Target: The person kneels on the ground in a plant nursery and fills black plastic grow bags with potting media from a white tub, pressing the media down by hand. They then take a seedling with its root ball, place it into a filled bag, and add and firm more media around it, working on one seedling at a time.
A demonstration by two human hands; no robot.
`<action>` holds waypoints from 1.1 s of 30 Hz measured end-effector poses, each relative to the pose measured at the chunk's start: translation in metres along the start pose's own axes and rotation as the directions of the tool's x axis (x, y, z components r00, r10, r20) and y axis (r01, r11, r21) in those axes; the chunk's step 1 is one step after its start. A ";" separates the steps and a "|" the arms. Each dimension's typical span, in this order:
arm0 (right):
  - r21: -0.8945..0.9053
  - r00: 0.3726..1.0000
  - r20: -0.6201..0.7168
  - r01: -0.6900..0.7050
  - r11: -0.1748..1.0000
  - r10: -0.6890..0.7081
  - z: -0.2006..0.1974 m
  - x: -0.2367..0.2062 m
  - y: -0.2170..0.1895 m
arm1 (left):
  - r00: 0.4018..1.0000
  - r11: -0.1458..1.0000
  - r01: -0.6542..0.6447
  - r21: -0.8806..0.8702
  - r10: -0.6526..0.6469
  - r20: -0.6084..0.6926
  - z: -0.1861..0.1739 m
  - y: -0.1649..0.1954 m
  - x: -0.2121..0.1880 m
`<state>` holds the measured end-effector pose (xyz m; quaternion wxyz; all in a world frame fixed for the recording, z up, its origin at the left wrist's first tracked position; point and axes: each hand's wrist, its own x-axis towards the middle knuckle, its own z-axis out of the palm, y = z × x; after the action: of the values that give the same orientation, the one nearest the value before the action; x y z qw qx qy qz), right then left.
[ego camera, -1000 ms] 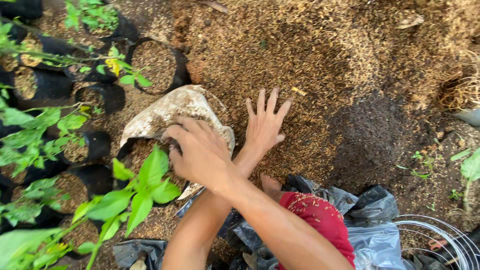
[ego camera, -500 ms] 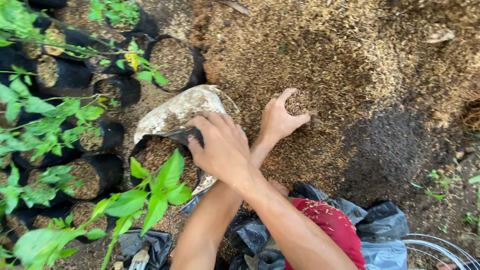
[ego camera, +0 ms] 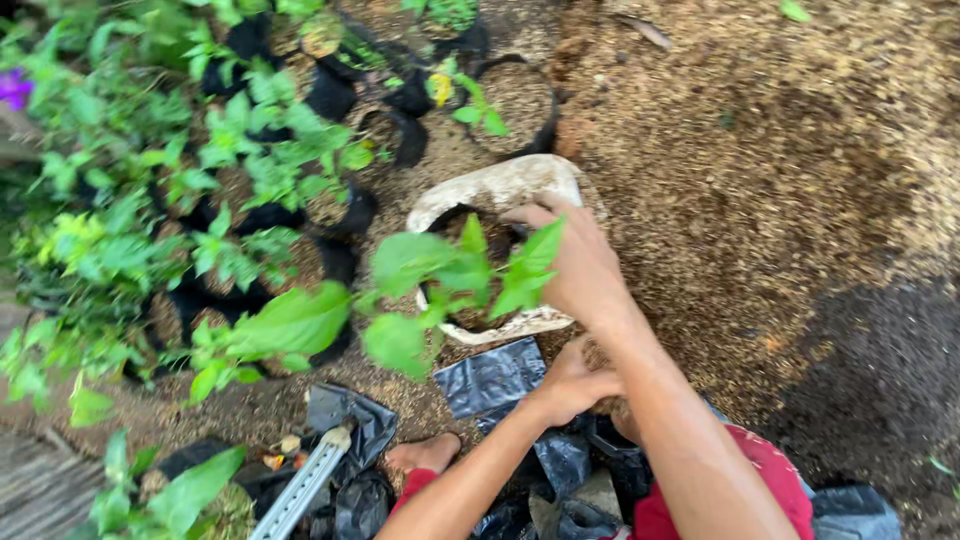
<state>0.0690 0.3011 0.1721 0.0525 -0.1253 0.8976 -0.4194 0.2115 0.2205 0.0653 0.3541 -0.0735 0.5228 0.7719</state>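
Observation:
A dirty white grow bag (ego camera: 500, 185) stands on the ground with a green seedling (ego camera: 460, 270) in its brown mix. My right hand (ego camera: 575, 265) grips the bag's near right rim, its forearm running to the lower right. My left hand (ego camera: 572, 385) is closed in a fist just below the bag, partly under the right forearm, with brown husk mix (ego camera: 600, 355) showing in it. It hovers over a crumpled black plastic bag (ego camera: 490, 375).
Several black grow bags with leafy seedlings (ego camera: 250, 180) crowd the left. A wide pile of tan husks (ego camera: 760, 150) fills the upper right, with dark soil (ego camera: 880, 380) beside it. A bare foot (ego camera: 425, 455), a pale metal bar (ego camera: 300, 490) and more black plastic lie at the bottom.
My left hand closed on husks at the pile and drew back toward my body. The right hand stayed on the white bag. The view shifted left, showing more seedlings.

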 end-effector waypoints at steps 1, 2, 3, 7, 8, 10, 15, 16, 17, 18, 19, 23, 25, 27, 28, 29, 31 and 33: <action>-0.027 1.000 0.020 0.014 1.000 -0.013 0.005 0.003 0.002 | 0.999 1.000 0.030 -0.008 -0.030 -0.033 -0.011 0.007 -0.017; -0.052 0.999 0.043 0.028 0.998 -0.025 0.011 0.005 0.004 | 0.996 0.998 0.061 -0.021 -0.063 -0.068 -0.022 0.015 -0.035; -0.034 0.996 0.007 0.090 0.995 -0.089 0.017 0.006 0.006 | 0.991 0.995 0.093 -0.033 -0.096 -0.098 -0.033 0.024 -0.053; 0.016 0.964 -0.098 0.251 0.968 -0.248 0.039 0.008 0.020 | 0.977 0.993 0.057 -0.105 -0.077 -0.201 -0.078 0.068 -0.111; 0.024 0.958 -0.110 0.268 0.963 -0.264 0.043 0.008 0.024 | 0.963 0.992 0.055 -0.109 -0.082 -0.257 -0.090 0.080 -0.120; 0.053 0.943 -0.117 0.318 0.947 -0.310 0.051 0.008 0.031 | 0.925 0.993 0.068 -0.099 -0.100 -0.367 -0.115 0.105 -0.134; 0.069 0.958 -0.105 0.274 0.959 -0.266 0.062 0.007 0.035 | 0.906 0.956 -0.247 0.159 0.286 -0.314 -0.171 0.175 -0.110; 0.068 0.956 -0.127 0.273 0.960 -0.263 0.062 0.008 0.032 | 0.909 0.920 -0.196 0.341 0.300 -0.288 -0.177 0.190 -0.100; 0.069 0.955 -0.144 0.272 0.960 -0.260 0.062 0.008 0.029 | 0.913 0.849 -0.140 0.509 0.309 -0.264 -0.180 0.204 -0.091; 0.116 0.962 -0.136 0.252 0.961 -0.236 0.060 0.007 0.026 | 0.939 0.865 -0.075 0.497 0.229 -0.257 -0.181 0.216 -0.079; 0.161 0.968 -0.132 0.235 0.959 -0.215 0.056 0.007 0.023 | 0.958 0.873 -0.014 0.488 0.152 -0.244 -0.181 0.228 -0.064; 0.276 0.993 -0.064 0.114 0.954 -0.100 0.040 0.008 0.013 | 1.000 0.818 -0.013 0.575 0.008 0.011 -0.170 0.262 -0.017; 0.266 0.990 -0.086 0.127 0.956 -0.108 0.038 0.011 0.010 | 0.994 0.619 -0.047 0.784 -0.050 0.099 -0.166 0.272 -0.003; 0.251 0.993 -0.085 0.104 0.962 -0.085 0.039 0.014 0.009 | 0.977 0.396 -0.132 0.909 -0.101 0.186 -0.161 0.276 0.011; 0.238 0.995 -0.076 0.075 0.968 -0.058 0.040 0.015 0.010 | 0.964 0.286 -0.194 0.938 -0.120 0.236 -0.160 0.277 0.018; 0.226 0.997 -0.068 0.047 0.973 -0.032 0.042 0.016 0.010 | 0.949 0.173 -0.256 0.951 -0.144 0.281 -0.159 0.277 0.025; 0.300 0.999 0.010 -0.044 0.953 0.043 0.043 0.015 0.013 | 0.917 0.123 -0.278 0.953 -0.261 0.301 -0.155 0.274 0.038; 0.335 0.991 0.090 -0.122 0.934 0.097 0.044 0.014 0.017 | 0.888 0.097 -0.303 0.948 -0.331 0.318 -0.153 0.272 0.047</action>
<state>0.0613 0.2756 0.1312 0.1290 -0.0791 0.8149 -0.5595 -0.0318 0.0563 0.1801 0.4289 0.3634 0.8014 0.2042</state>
